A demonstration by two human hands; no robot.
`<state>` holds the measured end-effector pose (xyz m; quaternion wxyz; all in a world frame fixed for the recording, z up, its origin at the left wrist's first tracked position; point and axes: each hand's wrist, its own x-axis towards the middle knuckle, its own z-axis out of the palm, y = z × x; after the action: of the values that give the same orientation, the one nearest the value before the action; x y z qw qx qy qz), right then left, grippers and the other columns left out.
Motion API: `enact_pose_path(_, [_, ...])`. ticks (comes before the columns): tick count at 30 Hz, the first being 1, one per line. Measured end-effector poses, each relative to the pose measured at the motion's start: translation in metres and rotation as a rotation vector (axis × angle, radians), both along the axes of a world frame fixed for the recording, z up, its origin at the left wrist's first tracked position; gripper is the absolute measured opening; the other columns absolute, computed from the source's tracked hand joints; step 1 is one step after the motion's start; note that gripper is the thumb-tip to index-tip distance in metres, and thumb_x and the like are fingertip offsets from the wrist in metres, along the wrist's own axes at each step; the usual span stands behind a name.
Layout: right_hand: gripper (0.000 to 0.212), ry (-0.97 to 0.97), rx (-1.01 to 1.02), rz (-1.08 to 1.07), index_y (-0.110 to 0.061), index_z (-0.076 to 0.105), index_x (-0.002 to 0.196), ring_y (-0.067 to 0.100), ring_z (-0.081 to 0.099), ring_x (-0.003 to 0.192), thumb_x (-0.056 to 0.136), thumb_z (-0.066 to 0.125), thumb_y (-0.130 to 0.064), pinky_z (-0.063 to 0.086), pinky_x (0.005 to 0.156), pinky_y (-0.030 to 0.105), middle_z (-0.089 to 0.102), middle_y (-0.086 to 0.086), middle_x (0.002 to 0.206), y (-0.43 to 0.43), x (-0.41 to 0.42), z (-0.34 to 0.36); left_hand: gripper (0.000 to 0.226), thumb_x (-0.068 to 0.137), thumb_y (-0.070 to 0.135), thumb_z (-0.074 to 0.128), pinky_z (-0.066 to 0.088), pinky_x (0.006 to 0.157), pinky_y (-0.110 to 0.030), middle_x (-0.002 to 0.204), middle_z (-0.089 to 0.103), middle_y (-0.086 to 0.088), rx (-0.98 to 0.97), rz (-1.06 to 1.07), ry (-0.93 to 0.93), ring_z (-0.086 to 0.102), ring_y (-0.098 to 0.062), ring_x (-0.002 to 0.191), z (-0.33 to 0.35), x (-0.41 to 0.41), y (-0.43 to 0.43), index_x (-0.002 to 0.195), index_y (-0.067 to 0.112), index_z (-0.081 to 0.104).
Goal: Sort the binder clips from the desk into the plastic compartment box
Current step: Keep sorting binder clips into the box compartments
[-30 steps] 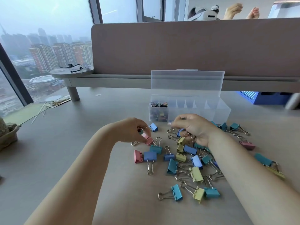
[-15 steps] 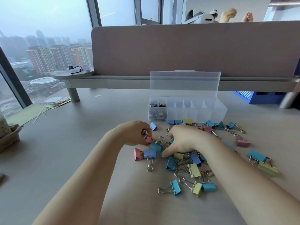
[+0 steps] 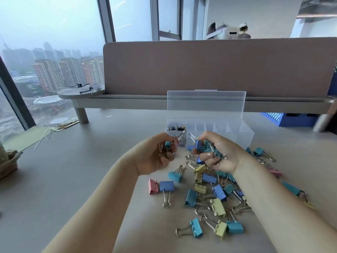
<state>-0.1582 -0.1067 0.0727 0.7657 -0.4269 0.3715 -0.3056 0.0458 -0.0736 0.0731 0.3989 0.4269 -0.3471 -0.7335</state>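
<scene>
Desk (image 3: 91,179) strewn with pastel binder clips (image 3: 218,192)

Passable on the left over bare pale desk top (image 3: 73,179). Cluttered ahead and right with scattered pastel binder clips (image 3: 218,207). Walled beyond by clear plastic compartment box (image 3: 245,133), lid (image 3: 206,105) upright behind, open above.

Across the far side in front of me stands a brownish divider panel (image 3: 200,68), with a low grey shelf (image 3: 127,103) running along its foot. The shelf's rounded left end carries a black cable (image 3: 84,87). Beyond it, tall windows (image 3: 45,24) show hazy apartment blocks (image 3: 69,72). At the far right, just below the shelf, sits a blue crate (image 3: 284,118). To my left lies a green mat (image 3: 23,139) with thin white sticks (image 3: 42,136) by it, and a woven basket (image 3: 9,161) at the very edge. Above the panel I see someone's white headset (image 3: 228,31).
</scene>
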Motion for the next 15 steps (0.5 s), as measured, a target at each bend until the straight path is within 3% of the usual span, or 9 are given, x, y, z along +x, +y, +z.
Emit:
enact_pose_path(4, [0.014,-0.242,0.125,-0.138,-0.007,0.048,0.071,0.006,0.035,0.035,0.066,0.052,-0.020,0.017,0.031,0.010,0.049,0.009,0.071,-0.016,0.004,0.002,0.014,0.077,0.017,0.051,0.040,0.037,-0.012,0.077,0.053,-0.006,0.090,0.032,0.246,0.047,-0.011,0.057,0.004,-0.017,-0.008,0.067,0.008,0.056])
enact_pose_path(8, [0.016,-0.333,0.125,-0.206,-0.006,0.055,0.075,0.007,0.035,0.036,0.067,0.049,-0.019,0.020,0.030,0.009,0.046,0.005,0.070,-0.032,0.012,0.009,0.016,0.084,0.014,0.047,0.050,0.041,-0.019,0.074,0.054,-0.011,0.070,0.158,0.319,0.053,-0.016,0.059,0.018,-0.029,-0.028,0.073,0.004,0.052])
enact_pose_path(15, [0.018,-0.188,0.045,-0.394,-0.012,0.052,0.076,0.006,0.033,0.036,0.089,0.050,-0.024,0.023,0.029,0.012,0.043,0.000,0.061,-0.079,0.021,0.038,0.002,0.082,0.005,0.054,0.052,0.047,-0.020,0.071,0.052,-0.007,0.022,0.307,0.216,0.052,-0.015,0.058,0.037,-0.051,-0.087,0.083,0.004,0.052])
